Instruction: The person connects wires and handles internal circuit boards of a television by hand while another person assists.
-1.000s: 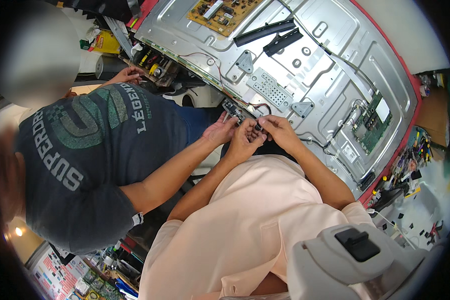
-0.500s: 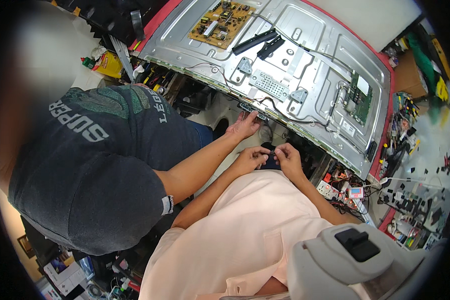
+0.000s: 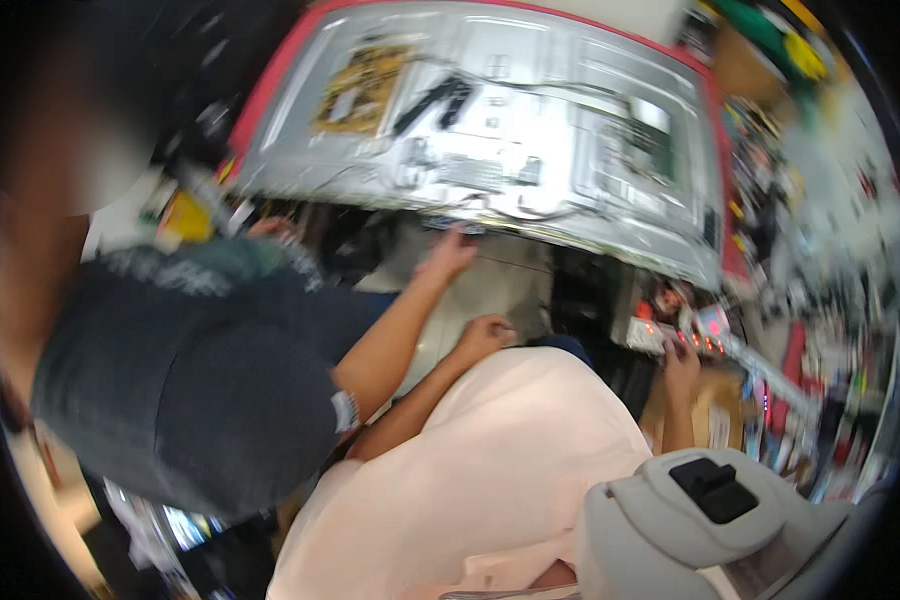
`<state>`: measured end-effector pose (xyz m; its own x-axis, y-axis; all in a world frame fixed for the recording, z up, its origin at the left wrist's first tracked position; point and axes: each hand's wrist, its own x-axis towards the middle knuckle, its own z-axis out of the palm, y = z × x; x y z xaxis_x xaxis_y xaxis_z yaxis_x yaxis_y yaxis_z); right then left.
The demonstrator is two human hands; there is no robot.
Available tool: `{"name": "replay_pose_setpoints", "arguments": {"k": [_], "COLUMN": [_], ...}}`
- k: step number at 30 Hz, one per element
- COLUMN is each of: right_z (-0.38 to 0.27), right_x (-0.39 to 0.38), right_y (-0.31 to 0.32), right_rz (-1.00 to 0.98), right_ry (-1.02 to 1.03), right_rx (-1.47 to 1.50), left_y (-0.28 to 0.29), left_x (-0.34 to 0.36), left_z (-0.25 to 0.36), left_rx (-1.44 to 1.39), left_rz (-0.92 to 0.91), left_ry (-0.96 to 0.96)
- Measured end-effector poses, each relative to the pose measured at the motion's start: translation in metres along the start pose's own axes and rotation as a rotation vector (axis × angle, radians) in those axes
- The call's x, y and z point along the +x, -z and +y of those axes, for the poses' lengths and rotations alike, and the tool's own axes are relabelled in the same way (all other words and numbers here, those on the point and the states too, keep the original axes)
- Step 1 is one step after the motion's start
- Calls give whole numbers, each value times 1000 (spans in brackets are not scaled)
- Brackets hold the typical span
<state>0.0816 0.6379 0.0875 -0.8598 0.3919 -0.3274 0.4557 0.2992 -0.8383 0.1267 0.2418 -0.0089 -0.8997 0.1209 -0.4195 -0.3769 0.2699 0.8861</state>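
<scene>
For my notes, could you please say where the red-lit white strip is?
In the head view, the white strip is right of centre, below the right end of the panel, beside the wearer's right hand.

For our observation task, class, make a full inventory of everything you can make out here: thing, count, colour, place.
Metal panel: 1, silver, upper middle
Red surface: 1, red, showing around the panel's edges
Brown circuit board: 1, brown, panel's left
Green circuit board: 1, green, panel's right
Strips: count blurred, black, beside the brown board
Bag: 1, yellow, left
Power strip: 1, white with red lights, right
Cardboard boxes: 2, brown, upper and lower right
Clutter: uncountable, mixed, far right
Co-worker: 1, dark shirt, left; one hand at panel's near edge
Shirt: 1, pale peach, wearer's torso
Left hand: 1, bare, lower middle, contents unclear
Right hand: 1, bare, by the power strip, contact unclear
</scene>
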Motion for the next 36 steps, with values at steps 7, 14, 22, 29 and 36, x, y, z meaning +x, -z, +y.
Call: {"name": "replay_pose_setpoints", "arguments": {"k": [7,14,22,29,36], "right_z": [18,-1,-48,74,143], "right_x": [8,6,21,182,255], "right_y": [58,129,288,394,411], "right_rz": [289,543,325,384,219], "right_ry": [129,64,282,-7,-291], "right_rx": [82,343,318,-592,-968], "left_y": [50,131,212,123,-22], "left_x": [64,133,168,120,-46], "left_z": [15,-43,-62,-52,-44], "left_rx": [46,191,-1002,711,248], "left_rz": [58,272,-708,400,468], "left_ry": [-63,-138,163,152,509]}}
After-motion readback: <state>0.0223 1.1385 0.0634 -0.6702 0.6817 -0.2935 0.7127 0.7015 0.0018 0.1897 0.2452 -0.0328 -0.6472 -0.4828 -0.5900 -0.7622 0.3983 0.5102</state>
